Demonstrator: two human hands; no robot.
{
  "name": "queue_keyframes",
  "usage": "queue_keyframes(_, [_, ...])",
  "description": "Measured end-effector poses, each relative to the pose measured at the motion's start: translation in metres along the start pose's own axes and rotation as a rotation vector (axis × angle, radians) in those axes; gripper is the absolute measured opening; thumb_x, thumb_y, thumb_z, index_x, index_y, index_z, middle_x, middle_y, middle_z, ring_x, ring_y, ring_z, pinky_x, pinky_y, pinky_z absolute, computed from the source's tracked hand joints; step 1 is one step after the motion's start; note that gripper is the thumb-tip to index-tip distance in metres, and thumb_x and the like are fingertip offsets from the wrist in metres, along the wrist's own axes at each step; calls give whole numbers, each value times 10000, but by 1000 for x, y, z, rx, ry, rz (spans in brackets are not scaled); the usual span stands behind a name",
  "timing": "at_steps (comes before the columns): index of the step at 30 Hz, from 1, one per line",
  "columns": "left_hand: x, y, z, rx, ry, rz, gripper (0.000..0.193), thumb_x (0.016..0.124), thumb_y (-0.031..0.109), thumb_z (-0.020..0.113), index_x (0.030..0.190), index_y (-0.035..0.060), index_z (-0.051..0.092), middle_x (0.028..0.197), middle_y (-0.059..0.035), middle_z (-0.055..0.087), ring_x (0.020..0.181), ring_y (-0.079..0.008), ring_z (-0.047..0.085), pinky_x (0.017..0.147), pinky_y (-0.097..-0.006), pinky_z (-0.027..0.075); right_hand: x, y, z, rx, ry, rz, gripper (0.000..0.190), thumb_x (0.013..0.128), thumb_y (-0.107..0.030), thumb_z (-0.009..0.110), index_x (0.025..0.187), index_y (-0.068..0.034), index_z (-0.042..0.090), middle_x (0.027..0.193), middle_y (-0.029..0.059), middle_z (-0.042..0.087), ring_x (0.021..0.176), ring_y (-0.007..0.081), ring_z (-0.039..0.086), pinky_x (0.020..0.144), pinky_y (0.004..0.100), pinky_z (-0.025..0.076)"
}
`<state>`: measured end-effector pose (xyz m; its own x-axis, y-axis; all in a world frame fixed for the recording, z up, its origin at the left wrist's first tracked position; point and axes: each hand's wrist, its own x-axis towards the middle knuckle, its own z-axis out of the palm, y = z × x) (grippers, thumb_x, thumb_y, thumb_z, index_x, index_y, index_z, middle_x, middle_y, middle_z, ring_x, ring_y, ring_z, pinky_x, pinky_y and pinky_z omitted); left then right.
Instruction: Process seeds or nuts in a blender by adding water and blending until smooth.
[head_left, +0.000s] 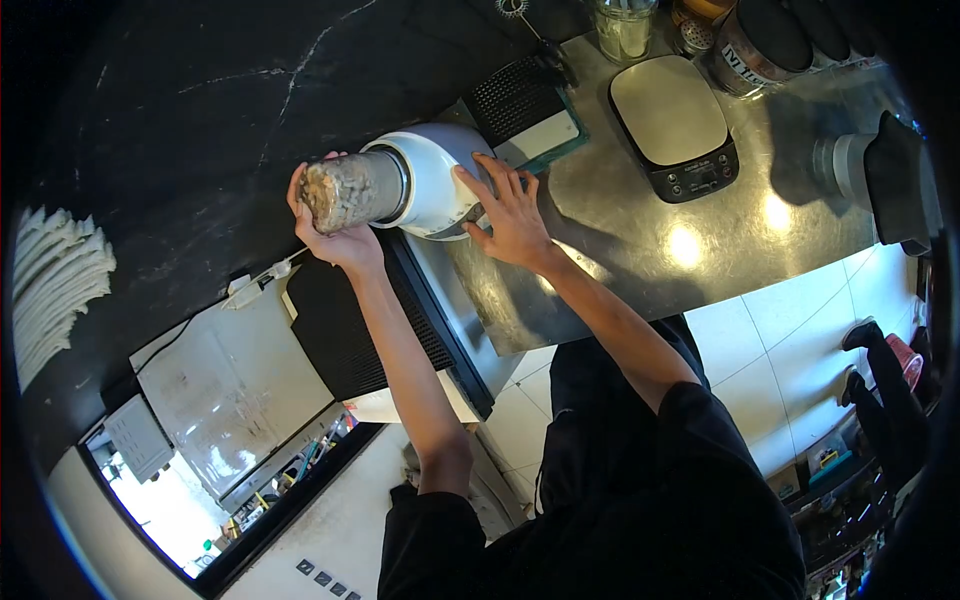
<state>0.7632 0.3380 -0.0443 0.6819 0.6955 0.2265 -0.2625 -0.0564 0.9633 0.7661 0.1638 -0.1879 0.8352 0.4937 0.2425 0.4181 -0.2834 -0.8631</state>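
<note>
A clear blender jar filled with light, chunky contents sits on a white blender base at the edge of a steel counter. My left hand is wrapped around the far end of the jar, its fingers partly hidden behind it. My right hand lies on the base beside its grey control panel, fingers spread over the white housing and holding nothing. Which fingertip touches the panel is hard to tell.
A black kitchen scale stands on the steel counter, with a glass jar and dark containers behind. A black perforated mat lies beside the base. Another person's legs show at the right.
</note>
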Motion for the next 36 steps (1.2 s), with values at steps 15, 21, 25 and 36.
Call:
queue_keyframes(15, [-1,0,-3,-12,-26,-3,545,953,406,431,1360,56,525,1266,-252,622,1199,-393,601,1080,-494,441,-1,-1,0,-17,-8,8,955,739,-224,847,1557,-265,355,1534,119,335,1419,314,345,1090,588,267])
queue_keyframes(21, [0,0,1,11,-5,2,535,953,400,413,1347,56,526,1248,-252,627,1182,-394,608,1068,-508,454,-1,0,0,-11,-10,16,956,741,-223,846,1557,-276,353,1535,115,332,1423,310,345,1098,584,261])
queue_keyframes(25, [0,0,1,19,16,-1,529,955,401,394,1339,59,520,1233,-250,633,1162,-390,617,1058,-517,467,0,-1,-1,-6,-13,17,954,742,-225,847,1557,-276,354,1535,115,333,1420,313,350,1097,580,260])
queue_keyframes(36, [0,-1,-1,-3,4,-10,545,948,404,421,1349,55,539,1277,-255,616,1199,-402,602,1076,-512,449,-1,1,1,-44,-15,4,948,757,-267,845,1561,-284,342,1537,118,334,1417,316,352,1085,605,271])
